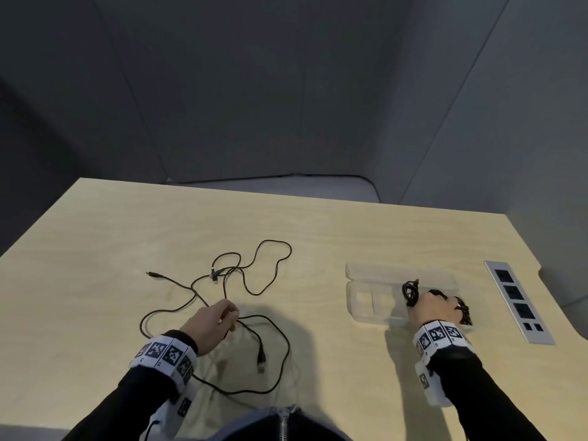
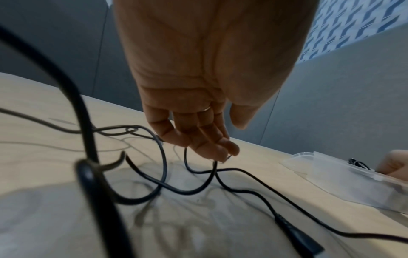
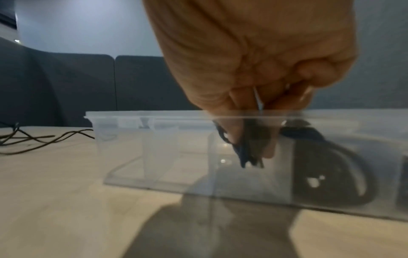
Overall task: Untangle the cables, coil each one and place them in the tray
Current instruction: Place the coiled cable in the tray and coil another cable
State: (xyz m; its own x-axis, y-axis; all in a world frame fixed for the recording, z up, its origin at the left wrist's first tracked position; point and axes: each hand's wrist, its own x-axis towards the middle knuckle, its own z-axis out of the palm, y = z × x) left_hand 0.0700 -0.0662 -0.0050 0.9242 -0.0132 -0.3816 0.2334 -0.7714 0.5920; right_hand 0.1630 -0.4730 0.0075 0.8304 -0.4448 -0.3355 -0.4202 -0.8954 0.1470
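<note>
Lower left of the head view: left hand down on the counter, grip closing in a light pinch on a strand of the loose black cable, likely to pin it while the tangle waits its turn. USB plug lying free just right of that hand. Over at right: right hand low in the clear plastic tray, grip curled tight around a coiled cable, seemingly keeping the loops from springing. Power strip at far right.

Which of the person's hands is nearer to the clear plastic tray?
Right. The right hand reaches into the tray, gripping a coiled cable; the left hand is well off to its left, among loose cable.
</note>
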